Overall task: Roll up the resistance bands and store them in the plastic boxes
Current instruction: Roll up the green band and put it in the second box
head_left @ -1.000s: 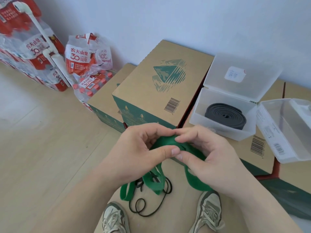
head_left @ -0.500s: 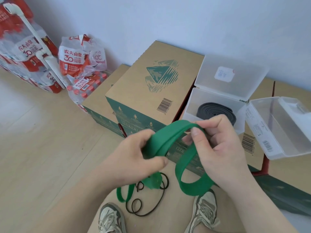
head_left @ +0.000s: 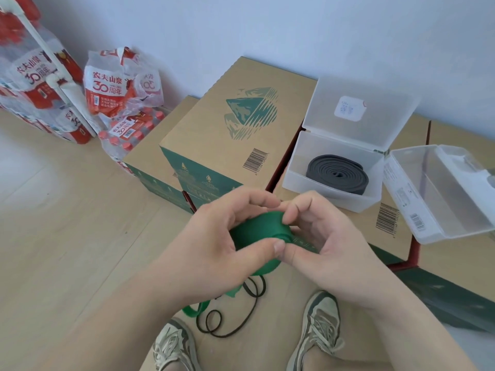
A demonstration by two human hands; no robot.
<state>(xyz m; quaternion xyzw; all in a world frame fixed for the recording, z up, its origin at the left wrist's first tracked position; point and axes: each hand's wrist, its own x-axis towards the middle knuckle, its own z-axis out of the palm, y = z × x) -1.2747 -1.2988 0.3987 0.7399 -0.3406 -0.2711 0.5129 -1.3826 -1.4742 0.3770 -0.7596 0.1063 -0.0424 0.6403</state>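
Observation:
A green resistance band (head_left: 257, 231) is partly wound into a roll between both hands at the centre of the view. My left hand (head_left: 214, 242) cups the roll from the left, thumb pressed on its front. My right hand (head_left: 321, 236) pinches it from the right with fingertips on top. The band's loose tail hangs down to the floor. A rolled black band (head_left: 337, 172) lies in an open clear plastic box (head_left: 294, 170) on a cardboard carton. A second open plastic box (head_left: 442, 194) stands to its right, with nothing in it.
Cardboard cartons (head_left: 233, 124) stand against the wall ahead. Thin black rubber loops (head_left: 230, 317) lie on the wooden floor between my shoes (head_left: 318, 330). Wrapped packs of water bottles (head_left: 117, 97) and a white pipe (head_left: 53, 70) sit at the far left.
The wide green loop stretched between my hands has been wound in; my hands have come together around a tighter roll, and less band hangs loose.

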